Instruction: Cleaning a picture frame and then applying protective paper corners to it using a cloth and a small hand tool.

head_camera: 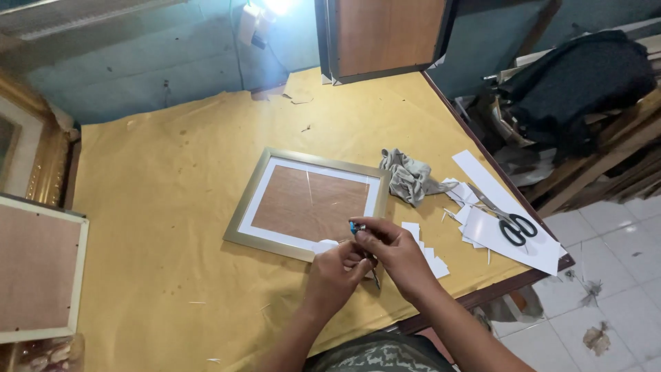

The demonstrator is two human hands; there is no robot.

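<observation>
Brown paper covers the bench (158,227). At six o'clock the right hand (396,251) pinches a small blue-tipped tool (357,227); the left hand (337,272) pinches its lower end to steady it, both at the picture frame (306,203)'s near edge. Scissors (509,224) lie at three o'clock.

One frame (308,204) on table centre; one scissors (508,222); one crumpled cloth (408,176); two hands.

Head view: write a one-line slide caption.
Both hands, left and right, work a small blue-tipped tool beside a frame on a paper-covered table.
</observation>
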